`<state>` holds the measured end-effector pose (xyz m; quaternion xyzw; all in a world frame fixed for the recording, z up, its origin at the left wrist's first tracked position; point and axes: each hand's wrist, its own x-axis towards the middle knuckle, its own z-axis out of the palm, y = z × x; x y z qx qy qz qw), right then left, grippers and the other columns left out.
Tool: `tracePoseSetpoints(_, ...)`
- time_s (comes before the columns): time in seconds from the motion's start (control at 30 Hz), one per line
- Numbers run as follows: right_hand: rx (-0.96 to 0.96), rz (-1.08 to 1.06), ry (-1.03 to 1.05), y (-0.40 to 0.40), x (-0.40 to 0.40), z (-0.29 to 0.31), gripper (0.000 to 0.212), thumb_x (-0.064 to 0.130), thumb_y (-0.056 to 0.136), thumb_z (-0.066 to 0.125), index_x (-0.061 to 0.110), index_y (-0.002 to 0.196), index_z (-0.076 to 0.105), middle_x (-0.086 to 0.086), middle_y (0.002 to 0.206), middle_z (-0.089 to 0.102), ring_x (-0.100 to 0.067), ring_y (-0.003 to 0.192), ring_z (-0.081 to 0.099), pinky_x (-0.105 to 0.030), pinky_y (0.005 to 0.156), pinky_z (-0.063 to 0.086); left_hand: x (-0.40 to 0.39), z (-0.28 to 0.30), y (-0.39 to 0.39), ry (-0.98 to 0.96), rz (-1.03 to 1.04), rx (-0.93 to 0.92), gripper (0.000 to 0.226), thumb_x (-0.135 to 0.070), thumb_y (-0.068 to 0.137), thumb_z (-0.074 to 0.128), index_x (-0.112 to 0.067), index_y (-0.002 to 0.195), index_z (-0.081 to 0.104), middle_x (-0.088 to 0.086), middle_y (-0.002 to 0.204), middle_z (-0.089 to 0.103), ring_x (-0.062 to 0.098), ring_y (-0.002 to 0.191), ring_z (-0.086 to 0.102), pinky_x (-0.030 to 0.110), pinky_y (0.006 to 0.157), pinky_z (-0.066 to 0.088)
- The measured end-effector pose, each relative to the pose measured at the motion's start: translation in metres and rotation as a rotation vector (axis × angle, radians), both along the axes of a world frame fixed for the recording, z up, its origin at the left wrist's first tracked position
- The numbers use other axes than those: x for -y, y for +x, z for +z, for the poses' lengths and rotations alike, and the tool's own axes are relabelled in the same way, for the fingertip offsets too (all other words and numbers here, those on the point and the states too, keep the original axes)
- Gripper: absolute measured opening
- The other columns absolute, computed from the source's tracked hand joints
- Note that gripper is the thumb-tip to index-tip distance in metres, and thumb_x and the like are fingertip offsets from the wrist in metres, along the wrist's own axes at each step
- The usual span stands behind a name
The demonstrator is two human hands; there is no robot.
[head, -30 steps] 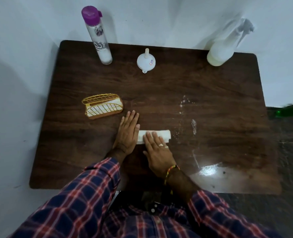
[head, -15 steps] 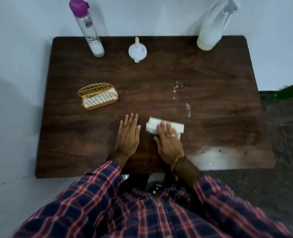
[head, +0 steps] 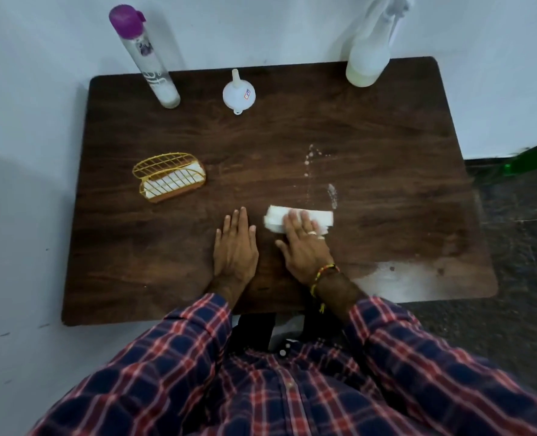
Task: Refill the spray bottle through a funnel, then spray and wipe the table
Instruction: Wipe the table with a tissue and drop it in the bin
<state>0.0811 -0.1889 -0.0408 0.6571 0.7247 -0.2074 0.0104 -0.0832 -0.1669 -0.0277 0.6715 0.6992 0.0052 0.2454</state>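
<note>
My right hand [head: 304,247] lies flat on a folded white tissue [head: 322,218], pressing it onto the dark wooden table [head: 370,136]. Just past the tissue, white spray droplets [head: 331,195] streak the wood. My left hand [head: 235,247] rests flat on the table beside it, fingers spread, holding nothing. A white spray bottle [head: 367,58] stands at the far right edge. A small white funnel [head: 238,94] lies at the far middle.
A tall clear bottle with a purple cap [head: 147,61] stands at the far left. A yellow wire tissue holder [head: 169,177] sits left of centre. White walls [head: 25,121] close in behind and to the left. A wet sheen [head: 396,275] marks the near right edge.
My right hand has slid the tissue to the right, away from my left hand and toward the droplets. The left hand has stayed put. The camera view has shifted.
</note>
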Motion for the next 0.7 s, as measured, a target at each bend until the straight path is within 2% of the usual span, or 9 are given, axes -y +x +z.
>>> tracePoseSetpoints(0.07,-0.009,0.198,0.005,-0.002,0.005,0.0,0.067,0.047,0.094,0.025,0.005,0.143,0.044,-0.014,0.15,0.042,-0.036,0.14,0.036,-0.052,0.114,0.027,-0.009,0.007,0.008,-0.001,0.043,-0.026,0.054,-0.036,0.104,0.022,-0.016,0.154,0.016,0.006,0.161,0.021,0.025,0.149,0.016,0.047,0.119,0.02)
tracePoseSetpoints(0.13,0.01,0.237,-0.015,0.012,0.013,-0.001,0.065,0.046,0.095,0.023,0.007,0.143,0.045,-0.012,0.15,0.042,-0.034,0.14,0.036,-0.052,0.114,0.03,-0.019,0.01,0.009,-0.038,0.071,-0.013,0.055,-0.036,0.105,0.021,-0.015,0.155,0.014,0.006,0.162,0.017,0.025,0.15,0.012,0.044,0.12,0.018)
tracePoseSetpoints(0.2,0.014,0.079,0.003,0.022,0.0,0.0,0.064,0.044,0.096,0.024,0.007,0.145,0.042,-0.013,0.151,0.04,-0.035,0.141,0.034,-0.051,0.115,0.027,-0.03,0.012,0.009,-0.063,0.062,0.006,0.054,-0.035,0.105,0.02,-0.015,0.155,0.013,0.006,0.163,0.013,0.023,0.15,0.008,0.041,0.121,0.011)
tracePoseSetpoints(0.27,0.011,-0.047,-0.039,0.018,-0.029,0.003,0.061,0.042,0.1,0.031,0.007,0.149,0.033,-0.013,0.156,0.03,-0.034,0.146,0.023,-0.048,0.118,0.017,-0.04,0.013,0.01,-0.079,0.021,0.0,0.053,-0.032,0.105,0.021,-0.015,0.155,0.013,0.006,0.163,0.012,0.023,0.15,0.007,0.04,0.122,0.008)
tracePoseSetpoints(0.37,0.007,0.125,-0.051,0.004,-0.054,0.003,0.062,0.04,0.101,0.035,0.007,0.152,0.021,-0.013,0.161,0.018,-0.034,0.149,0.011,-0.047,0.12,0.008,-0.054,0.013,0.015,-0.096,0.006,-0.016,0.052,-0.024,0.105,0.024,-0.012,0.155,0.012,0.007,0.163,0.01,0.024,0.15,0.004,0.04,0.122,0.006)
tracePoseSetpoints(0.47,0.022,0.221,-0.05,0.006,-0.038,0.002,0.063,0.042,0.096,0.029,0.005,0.145,0.039,-0.015,0.152,0.038,-0.036,0.142,0.033,-0.051,0.115,0.025,-0.071,0.01,0.015,-0.101,0.0,-0.023,0.054,-0.02,0.105,0.027,-0.013,0.155,0.009,0.006,0.164,0.007,0.026,0.15,0.001,0.043,0.122,0.005)
tracePoseSetpoints(0.53,0.038,0.122,-0.016,0.018,-0.039,0.0,0.063,0.041,0.094,0.028,0.005,0.143,0.044,-0.014,0.15,0.042,-0.035,0.139,0.038,-0.05,0.113,0.029,-0.083,0.008,0.018,-0.157,0.011,-0.041,0.057,-0.025,0.105,0.028,-0.019,0.155,0.002,0.002,0.164,-0.001,0.029,0.15,-0.003,0.048,0.12,0.004)
tracePoseSetpoints(0.63,0.022,-0.078,-0.049,0.02,-0.086,0.001,0.062,0.039,0.102,0.03,0.006,0.153,0.02,-0.013,0.161,0.016,-0.032,0.149,0.011,-0.046,0.12,0.007,-0.096,0.006,0.03,-0.27,0.02,-0.11,0.063,-0.036,0.104,0.027,-0.028,0.154,-0.011,-0.002,0.162,-0.016,0.034,0.148,-0.012,0.056,0.117,0.002)
tracePoseSetpoints(0.7,0.014,-0.032,-0.026,0.013,-0.115,0.0,0.061,0.036,0.103,0.03,0.007,0.154,0.015,-0.012,0.162,0.011,-0.031,0.15,0.003,-0.045,0.12,0.002,-0.098,0.004,0.037,-0.301,0.051,-0.115,0.066,-0.04,0.103,0.027,-0.03,0.152,-0.016,-0.003,0.161,-0.023,0.037,0.147,-0.018,0.059,0.116,-0.002)
